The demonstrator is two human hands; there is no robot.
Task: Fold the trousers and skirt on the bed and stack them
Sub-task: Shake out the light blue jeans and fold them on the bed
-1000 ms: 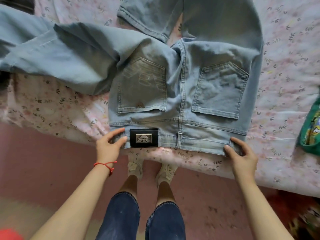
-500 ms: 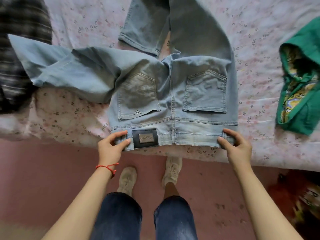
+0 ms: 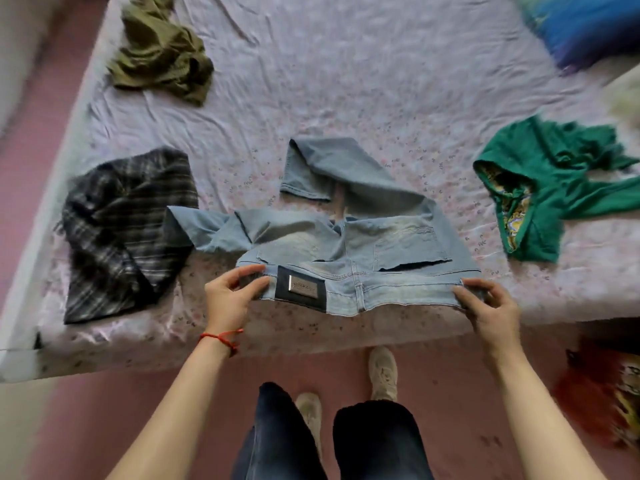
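Observation:
Light blue jeans (image 3: 349, 244) lie back side up at the near edge of the bed (image 3: 346, 81), legs bunched and folded away from me. My left hand (image 3: 232, 296) pinches the waistband's left end beside the dark label patch. My right hand (image 3: 491, 306) pinches the waistband's right end. The waistband is lifted slightly off the sheet. A dark plaid garment (image 3: 121, 230) lies crumpled to the left of the jeans. A green garment with a patterned lining (image 3: 540, 195) lies to the right.
An olive garment (image 3: 159, 53) is crumpled at the far left of the bed. A blue item (image 3: 585, 26) sits at the far right corner. Red and orange things (image 3: 609, 393) lie on the pink floor at right. My legs and shoes stand below the bed edge.
The view has pulled back and up, showing more of the bed. Both hands have lifted the waistband towards me, and the jeans' seat and legs have bunched up.

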